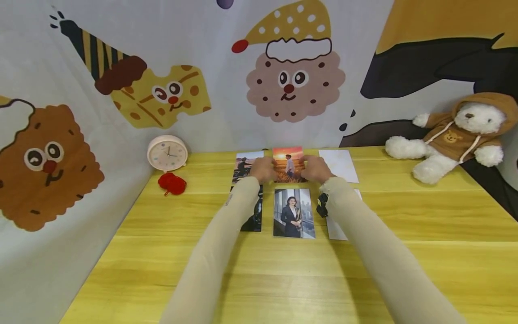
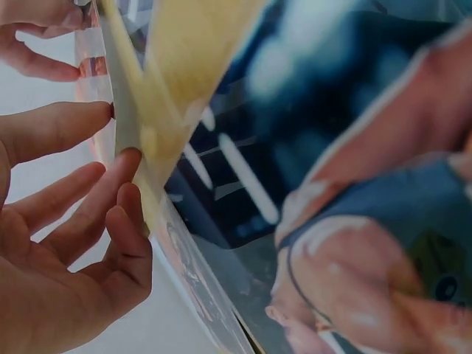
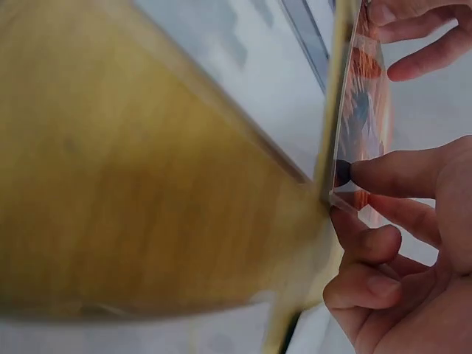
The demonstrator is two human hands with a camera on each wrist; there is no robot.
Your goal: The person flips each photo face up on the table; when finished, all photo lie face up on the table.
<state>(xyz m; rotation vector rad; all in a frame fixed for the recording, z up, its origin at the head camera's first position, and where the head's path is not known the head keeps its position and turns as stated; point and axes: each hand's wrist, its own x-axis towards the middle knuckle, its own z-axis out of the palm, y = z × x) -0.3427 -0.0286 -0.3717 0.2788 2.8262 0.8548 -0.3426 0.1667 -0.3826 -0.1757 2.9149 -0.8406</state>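
Note:
A sunset photo [image 1: 288, 175] of a person standing in a field lies in the middle of the back row of photos. My left hand [image 1: 263, 170] pinches its left edge, and my right hand [image 1: 316, 169] pinches its right edge. In the right wrist view the photo's glossy side [image 3: 360, 110] shows nearly edge-on, with thumb and fingers of the right hand [image 3: 413, 243] at its corner. Close up in the left wrist view, fingers of the left hand [image 2: 74, 236] sit along the photo's edge. Just in front lies a photo of a person in a dark suit [image 1: 293, 213].
Left of it are a photo with a dark rider [image 1: 242, 167] and a dark photo [image 1: 255, 216] partly under my arm. Pale cards [image 1: 340, 164] lie to the right. A clock [image 1: 167, 153], a red item [image 1: 172, 183] and a teddy bear [image 1: 465, 135] stand on the wooden table [image 1: 283, 279].

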